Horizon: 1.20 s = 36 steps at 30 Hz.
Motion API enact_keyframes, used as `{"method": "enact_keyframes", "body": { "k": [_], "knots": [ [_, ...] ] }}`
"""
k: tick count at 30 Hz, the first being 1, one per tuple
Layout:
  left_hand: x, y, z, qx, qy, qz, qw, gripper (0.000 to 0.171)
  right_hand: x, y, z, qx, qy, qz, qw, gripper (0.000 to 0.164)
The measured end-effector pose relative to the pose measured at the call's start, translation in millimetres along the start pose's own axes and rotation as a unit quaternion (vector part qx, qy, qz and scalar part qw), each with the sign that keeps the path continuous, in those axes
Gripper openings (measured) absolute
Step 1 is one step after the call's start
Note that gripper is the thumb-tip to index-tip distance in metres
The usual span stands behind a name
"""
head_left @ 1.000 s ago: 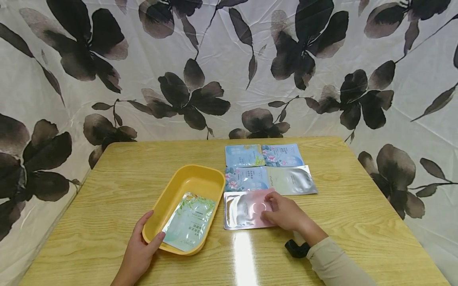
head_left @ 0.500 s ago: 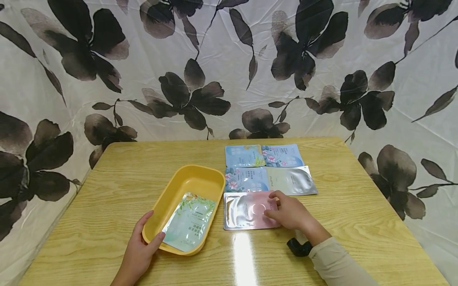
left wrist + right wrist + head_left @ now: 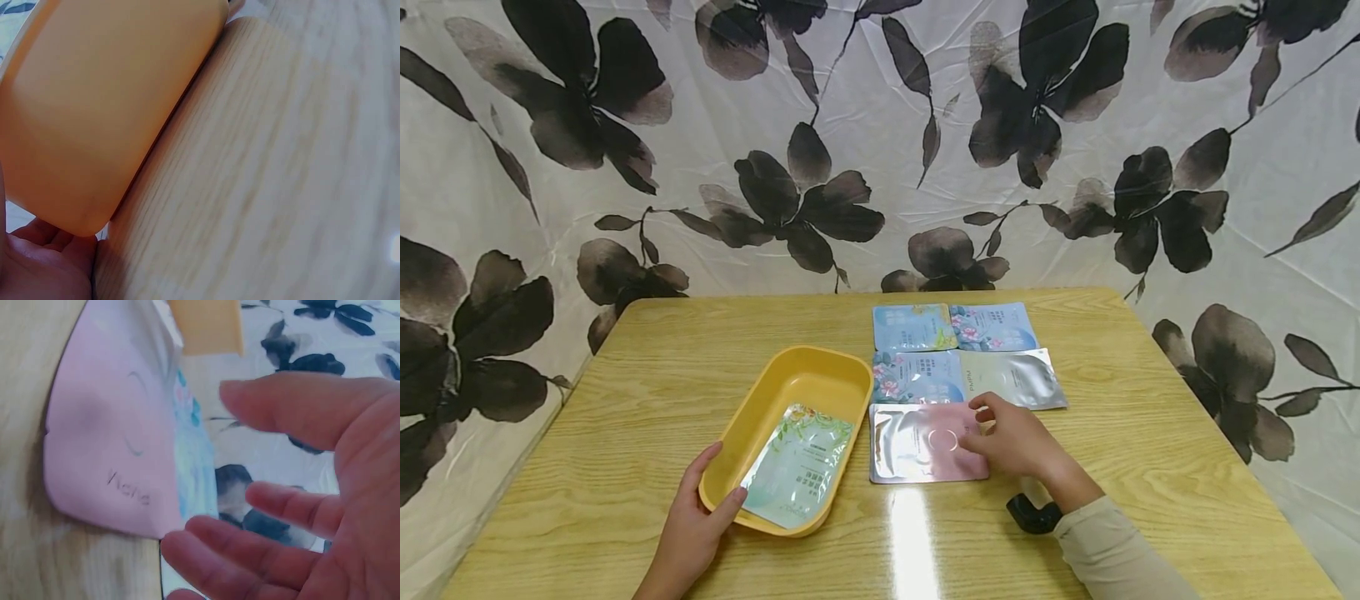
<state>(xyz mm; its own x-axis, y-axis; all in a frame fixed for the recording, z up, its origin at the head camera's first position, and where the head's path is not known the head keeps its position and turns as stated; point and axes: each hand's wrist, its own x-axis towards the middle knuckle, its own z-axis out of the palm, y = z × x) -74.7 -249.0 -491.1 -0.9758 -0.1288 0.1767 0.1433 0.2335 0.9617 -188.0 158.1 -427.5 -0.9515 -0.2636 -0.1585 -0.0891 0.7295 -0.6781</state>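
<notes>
At the near-left corner of a yellow plastic basin, my left hand grips the rim, thumb over the inside edge and fingers along the outer wall. The left wrist view shows the basin's outer wall with fingers below its corner. A pale green face mask packet lies in the basin. Right of it, a pink and silver face mask packet lies flat on the table. My right hand hovers at its right edge, fingers loosely bent and thumb apart from them, the palm bare in the right wrist view.
Beyond the pink packet lie a blue floral packet, a pale green and silver one and two more blue packets at the back. A black wrist device sits under my right wrist. Floral cloth hangs behind the wooden table.
My right hand has let go of the pink packet's right end and drawn slightly right, its thumb and fingers parting. The packet's right end lies a little further right. My left hand keeps its hold.
</notes>
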Motion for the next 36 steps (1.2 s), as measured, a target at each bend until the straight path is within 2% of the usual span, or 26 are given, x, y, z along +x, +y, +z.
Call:
{"method": "enact_keyframes", "body": {
  "k": [14,20,24,28,36],
  "knots": [
    [-1.2,-2.2,-0.1,-0.02,-0.003,-0.01,0.9997,0.064,3.2,-6.0,-0.1,0.065,-0.02,-0.075,0.995,0.049],
    [-0.1,-1.0,-0.6,-0.015,-0.003,-0.013,0.9998,0.063,6.9,-13.0,-3.0,0.085,-0.048,-0.113,0.989,0.052],
    [0.3,0.0,-1.0,-0.013,-0.005,-0.02,0.9997,0.064,10.8,-22.2,-4.1,0.1,-0.075,-0.141,0.982,0.054],
    [0.4,1.1,-1.1,-0.015,-0.007,-0.023,0.9996,0.064,17.4,-36.1,-4.0,0.102,-0.098,-0.189,0.972,0.053],
    [-0.6,2.4,-0.8,-0.002,-0.001,-0.023,0.9997,0.064,36.1,-70.5,2.3,0.076,-0.138,-0.258,0.953,0.052]
  ]
}}
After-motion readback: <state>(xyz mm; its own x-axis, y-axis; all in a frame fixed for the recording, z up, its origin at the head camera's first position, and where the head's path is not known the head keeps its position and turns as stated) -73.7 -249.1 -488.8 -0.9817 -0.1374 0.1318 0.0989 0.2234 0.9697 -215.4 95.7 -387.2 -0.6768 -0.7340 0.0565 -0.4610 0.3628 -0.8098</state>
